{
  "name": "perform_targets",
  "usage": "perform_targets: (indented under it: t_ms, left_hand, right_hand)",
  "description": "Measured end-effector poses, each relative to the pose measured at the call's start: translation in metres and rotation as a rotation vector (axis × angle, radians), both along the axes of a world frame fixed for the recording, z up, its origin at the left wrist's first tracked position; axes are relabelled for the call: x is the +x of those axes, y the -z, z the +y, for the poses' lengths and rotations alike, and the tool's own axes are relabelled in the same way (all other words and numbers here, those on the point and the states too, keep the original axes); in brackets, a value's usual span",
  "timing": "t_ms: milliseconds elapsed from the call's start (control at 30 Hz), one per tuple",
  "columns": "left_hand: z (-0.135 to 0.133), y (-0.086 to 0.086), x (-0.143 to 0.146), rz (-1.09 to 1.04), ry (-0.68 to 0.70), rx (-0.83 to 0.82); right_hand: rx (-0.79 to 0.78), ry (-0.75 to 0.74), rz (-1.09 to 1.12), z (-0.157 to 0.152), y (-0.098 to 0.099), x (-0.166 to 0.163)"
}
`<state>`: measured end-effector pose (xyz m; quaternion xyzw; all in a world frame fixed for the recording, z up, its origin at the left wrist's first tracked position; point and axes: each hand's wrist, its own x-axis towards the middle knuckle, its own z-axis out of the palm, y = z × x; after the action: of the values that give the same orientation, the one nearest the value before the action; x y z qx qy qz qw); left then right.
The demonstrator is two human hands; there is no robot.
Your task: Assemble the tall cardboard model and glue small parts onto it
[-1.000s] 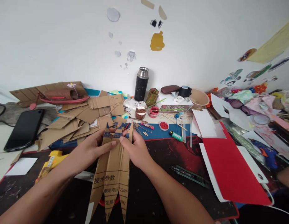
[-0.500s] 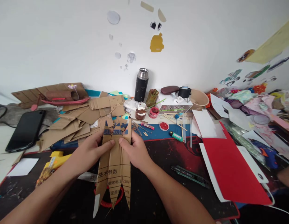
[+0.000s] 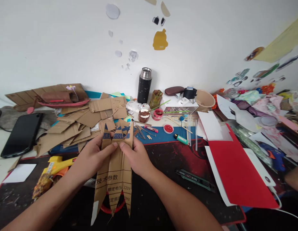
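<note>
Both my hands hold one long piece of brown cardboard (image 3: pixel 114 179) upright over the dark desk mat. It is cut into pointed strips at top and bottom and carries printed black characters and a blue band near its top. My left hand (image 3: pixel 91 156) grips its left edge, thumb pressed on the front. My right hand (image 3: pixel 134 155) grips its right edge, thumb meeting the left thumb at the middle. A red ring (image 3: pixel 108 208) lies on the mat behind the cardboard's lower points.
A heap of cardboard scraps (image 3: pixel 74 123) lies behind left, by a black phone (image 3: pixel 21 134). A yellow glue gun (image 3: pixel 55 163) sits left. A black flask (image 3: pixel 144 85), paint pots (image 3: pixel 151 115), sticks and a green lighter (image 3: pixel 180 138) stand behind. A utility knife (image 3: pixel 195 180) and red sheet (image 3: pixel 235 173) lie right.
The cardboard piece has been drawn narrower between my hands, its strips folded closer together, and both hands have shifted slightly left. The camera has tilted a little.
</note>
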<state>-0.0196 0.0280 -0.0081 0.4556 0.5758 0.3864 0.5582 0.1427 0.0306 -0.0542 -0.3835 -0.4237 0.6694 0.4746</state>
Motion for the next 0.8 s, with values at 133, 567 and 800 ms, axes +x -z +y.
perform_targets:
  t_ms: [133,567,800]
  left_hand:
    - [0.001,-0.003,0.000,-0.020,-0.026,-0.085]
    - [-0.004,0.007,0.006,-0.122,-0.060,-0.038]
    - [-0.007,0.012,0.008,-0.068,-0.066,0.043]
  right_hand:
    - [-0.012,-0.010,-0.025,0.000,-0.001,0.001]
    - [0.039,0.014,-0.100,-0.001,0.000,0.000]
    - [0.050,0.043,-0.062,-0.005,0.001,-0.004]
